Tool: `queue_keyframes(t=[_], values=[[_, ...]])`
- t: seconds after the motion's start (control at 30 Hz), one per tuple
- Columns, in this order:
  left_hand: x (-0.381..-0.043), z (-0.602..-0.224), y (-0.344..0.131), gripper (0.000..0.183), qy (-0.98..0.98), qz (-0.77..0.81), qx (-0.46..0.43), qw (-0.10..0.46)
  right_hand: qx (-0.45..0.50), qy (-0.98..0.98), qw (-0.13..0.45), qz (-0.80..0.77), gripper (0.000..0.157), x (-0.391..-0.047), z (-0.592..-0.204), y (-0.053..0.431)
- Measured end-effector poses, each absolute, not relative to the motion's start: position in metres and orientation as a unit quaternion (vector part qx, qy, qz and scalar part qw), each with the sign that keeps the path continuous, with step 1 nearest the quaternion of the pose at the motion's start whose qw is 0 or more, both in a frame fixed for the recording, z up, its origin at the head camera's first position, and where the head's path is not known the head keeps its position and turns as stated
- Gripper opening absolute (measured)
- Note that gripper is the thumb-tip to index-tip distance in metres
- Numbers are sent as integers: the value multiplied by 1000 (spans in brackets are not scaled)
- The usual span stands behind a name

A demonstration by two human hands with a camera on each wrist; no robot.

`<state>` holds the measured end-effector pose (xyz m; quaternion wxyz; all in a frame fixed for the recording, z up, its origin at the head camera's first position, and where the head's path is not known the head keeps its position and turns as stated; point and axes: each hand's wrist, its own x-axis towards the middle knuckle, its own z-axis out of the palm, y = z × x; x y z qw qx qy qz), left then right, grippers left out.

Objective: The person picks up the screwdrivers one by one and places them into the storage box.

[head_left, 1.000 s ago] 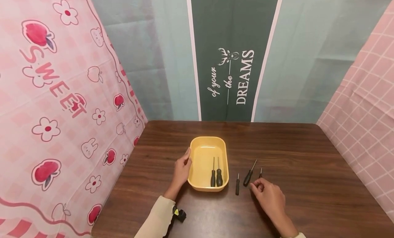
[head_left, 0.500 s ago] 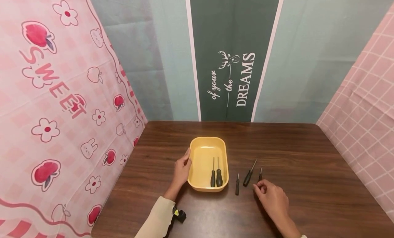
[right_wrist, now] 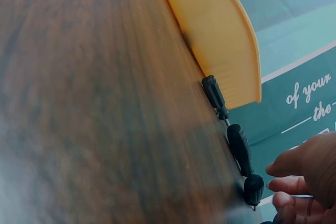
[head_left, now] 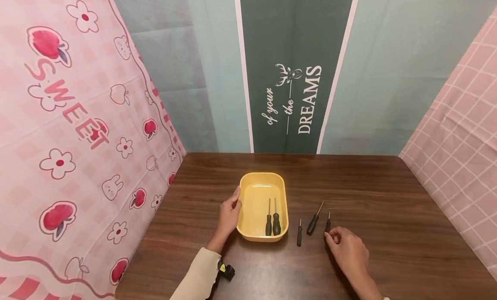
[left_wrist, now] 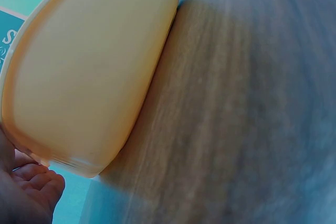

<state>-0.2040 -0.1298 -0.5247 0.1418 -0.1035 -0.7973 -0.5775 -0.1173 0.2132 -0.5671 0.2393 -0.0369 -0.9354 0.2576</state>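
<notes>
A yellow rectangular tray (head_left: 252, 201) sits on the table, with two black-handled screwdrivers lying inside, a thin one (head_left: 268, 224) and a thicker one (head_left: 276, 224). My left hand (head_left: 230, 211) holds the tray's left rim, thumb on the edge; in the left wrist view its fingers (left_wrist: 44, 182) curl by the tray's end. To the tray's right lie a small screwdriver (head_left: 299, 235), a longer one (head_left: 312, 224) and a third (head_left: 328, 224). My right hand (head_left: 347, 250) is at the third one's handle (right_wrist: 254, 188); the right wrist view shows bent fingertips (right_wrist: 278, 184) just beside it, not around it.
The dark wood table (head_left: 404, 231) stretches beyond both hands. A pink printed cloth (head_left: 77, 170) hangs on the left, a green lettered one (head_left: 287, 41) behind, and a pink checked one (head_left: 462, 132) on the right. A black strap device (head_left: 226, 270) sits at the left cuff.
My right hand has shifted slightly right and toward me, uncovering more of the rightmost screwdriver. The left hand, the tray and the screwdrivers have stayed in place.
</notes>
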Motion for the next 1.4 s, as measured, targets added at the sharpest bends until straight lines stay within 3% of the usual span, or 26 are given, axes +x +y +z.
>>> queue_keyframes(t=[1.4], values=[[-204, -524, -130, 39, -795, -581, -103, 138, -110, -940, 191, 262, 17, -108, -565, 231]])
